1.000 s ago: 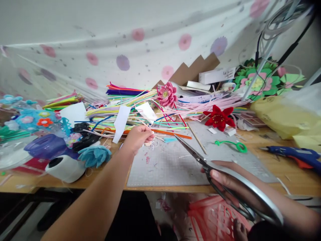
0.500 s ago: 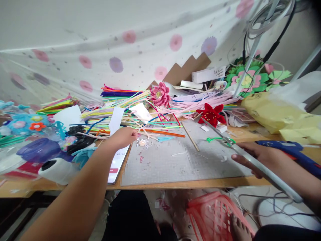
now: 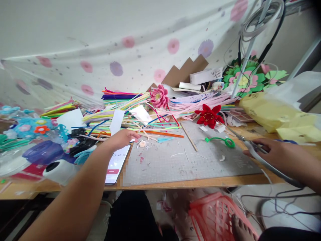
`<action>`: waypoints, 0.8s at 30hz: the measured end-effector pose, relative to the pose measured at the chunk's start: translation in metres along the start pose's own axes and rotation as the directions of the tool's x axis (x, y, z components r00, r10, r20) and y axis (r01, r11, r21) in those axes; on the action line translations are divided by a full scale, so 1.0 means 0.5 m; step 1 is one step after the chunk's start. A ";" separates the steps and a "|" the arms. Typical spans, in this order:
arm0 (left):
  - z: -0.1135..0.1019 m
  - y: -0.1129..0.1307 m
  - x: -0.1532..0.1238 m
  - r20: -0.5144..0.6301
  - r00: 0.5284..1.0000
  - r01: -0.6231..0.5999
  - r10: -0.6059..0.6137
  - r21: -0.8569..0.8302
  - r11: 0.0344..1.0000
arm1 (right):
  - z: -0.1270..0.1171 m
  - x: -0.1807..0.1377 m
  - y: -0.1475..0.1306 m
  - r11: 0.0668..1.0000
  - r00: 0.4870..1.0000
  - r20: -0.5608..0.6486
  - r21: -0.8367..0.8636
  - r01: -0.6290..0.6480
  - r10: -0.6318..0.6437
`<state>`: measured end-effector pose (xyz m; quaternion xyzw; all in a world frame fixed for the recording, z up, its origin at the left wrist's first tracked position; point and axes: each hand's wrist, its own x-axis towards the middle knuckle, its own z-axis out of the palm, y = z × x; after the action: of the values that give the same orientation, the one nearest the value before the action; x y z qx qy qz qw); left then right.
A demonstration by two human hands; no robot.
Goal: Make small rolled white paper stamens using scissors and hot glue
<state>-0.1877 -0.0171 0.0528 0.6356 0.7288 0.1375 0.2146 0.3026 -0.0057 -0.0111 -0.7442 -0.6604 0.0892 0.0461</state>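
Note:
My left hand [image 3: 121, 138] reaches forward over the top edge of a phone [image 3: 117, 163], fingers stretched toward a small white tangle of pipe cleaner [image 3: 143, 144] on the grey cutting mat [image 3: 183, 160]. It holds nothing. My right hand [image 3: 274, 152] rests at the mat's right edge, closed on large silver scissors [image 3: 253, 147] whose blades point toward a green pipe-cleaner loop [image 3: 224, 141]. A heap of coloured pipe cleaners [image 3: 140, 115] lies just beyond my left hand.
A red flower [image 3: 209, 115] and a pink flower [image 3: 159, 97] sit at the back of the mat. A white tape roll [image 3: 59, 170], purple bowl [image 3: 41, 152] and blue flowers [image 3: 27, 124] crowd the left. Yellow bags [image 3: 278, 113] lie right; a red basket [image 3: 217, 214] stands below the table.
My left hand let go of the white pipe-cleaner piece and now stretches flat over the phone. My right hand swung the scissors from mid-mat out to the right edge, covering the blue glue gun.

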 end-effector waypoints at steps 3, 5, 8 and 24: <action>0.004 -0.005 -0.005 -0.025 1.000 0.002 -0.004 -0.072 0.997 | 0.010 0.014 0.013 0.999 1.000 0.000 -0.035 -0.005 0.005; 0.007 -0.012 -0.007 -0.023 1.000 -0.012 0.009 -0.118 0.993 | 0.012 0.023 0.022 0.999 1.000 -0.013 -0.045 -0.011 0.010; 0.010 -0.024 -0.011 -0.010 0.999 -0.039 0.038 -0.162 0.986 | 0.015 0.037 0.030 0.999 1.000 -0.002 -0.046 -0.001 0.001; 0.005 -0.028 -0.064 0.017 0.998 -0.047 0.055 -0.317 0.947 | -0.061 -0.047 -0.271 0.850 0.910 -0.261 0.344 0.399 -0.321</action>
<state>-0.1952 -0.0511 0.0484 0.6133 0.6778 0.2498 0.3195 0.1737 -0.0107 0.0457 -0.5875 -0.7496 0.1355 0.2733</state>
